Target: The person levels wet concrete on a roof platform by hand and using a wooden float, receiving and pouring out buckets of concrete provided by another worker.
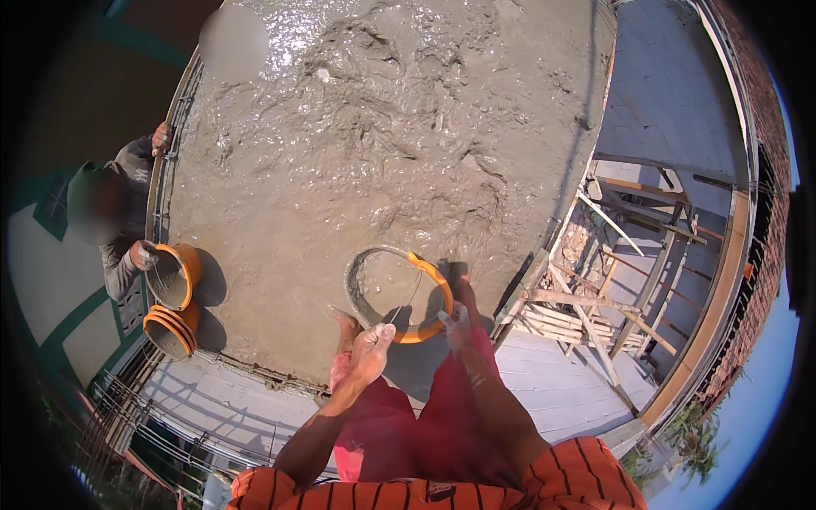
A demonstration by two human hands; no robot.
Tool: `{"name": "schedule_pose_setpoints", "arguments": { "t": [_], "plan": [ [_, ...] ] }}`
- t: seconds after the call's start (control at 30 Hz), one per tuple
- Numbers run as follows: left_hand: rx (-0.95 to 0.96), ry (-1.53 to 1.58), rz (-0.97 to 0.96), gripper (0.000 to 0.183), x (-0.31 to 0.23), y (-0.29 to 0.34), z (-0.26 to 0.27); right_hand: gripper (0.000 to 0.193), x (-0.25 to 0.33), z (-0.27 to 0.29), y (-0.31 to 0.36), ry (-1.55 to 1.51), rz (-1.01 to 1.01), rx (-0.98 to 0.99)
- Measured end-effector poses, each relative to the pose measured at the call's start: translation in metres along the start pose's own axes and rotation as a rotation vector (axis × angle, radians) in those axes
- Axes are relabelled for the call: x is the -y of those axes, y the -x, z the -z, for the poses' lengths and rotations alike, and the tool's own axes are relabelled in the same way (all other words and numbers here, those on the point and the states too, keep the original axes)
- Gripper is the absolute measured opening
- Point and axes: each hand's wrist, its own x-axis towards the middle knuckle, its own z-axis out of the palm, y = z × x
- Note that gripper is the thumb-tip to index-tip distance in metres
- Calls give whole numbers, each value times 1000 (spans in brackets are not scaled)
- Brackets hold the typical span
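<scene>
An orange bucket [440, 287] smeared with grey concrete is held in front of my legs, its round mouth facing up toward me. My left hand [371, 350] is closed on the thin wire handle at the near side of the bucket. On the right side of the rim, my right hand [456, 328] is closed with its fingers at the edge. Both hands are coated with grey cement. Wet concrete [340, 161] spreads around and beyond my bare feet. How much the bucket contains is hard to tell.
At the left edge a person [127, 200] in a green head covering grips the formwork and an orange bucket [177, 276]. Stacked buckets [172, 330] stand nearer. Right of the slab edge, timber props [595, 319] stand lower down. Reinforcing bars [127, 408] stick out at lower left.
</scene>
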Motion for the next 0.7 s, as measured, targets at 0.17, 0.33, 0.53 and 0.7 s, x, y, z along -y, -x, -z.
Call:
{"name": "schedule_pose_setpoints", "arguments": {
  "t": [0.17,0.33,0.53,0.7],
  "plan": [
    [165,-15,2,39,-7,-75,-105,21,-26,90,-64,328,173,-245],
    [129,-118,-68,37,10,-179,-152,19,40,112,-118,290,205,-249],
    [8,-153,-100,38,-8,-277,-166,22,138,92,-167,29,281,-308],
    [-23,300,24,35,-30,-322,-181,28,208,95,-200,316,382,-323]
  ]
}}
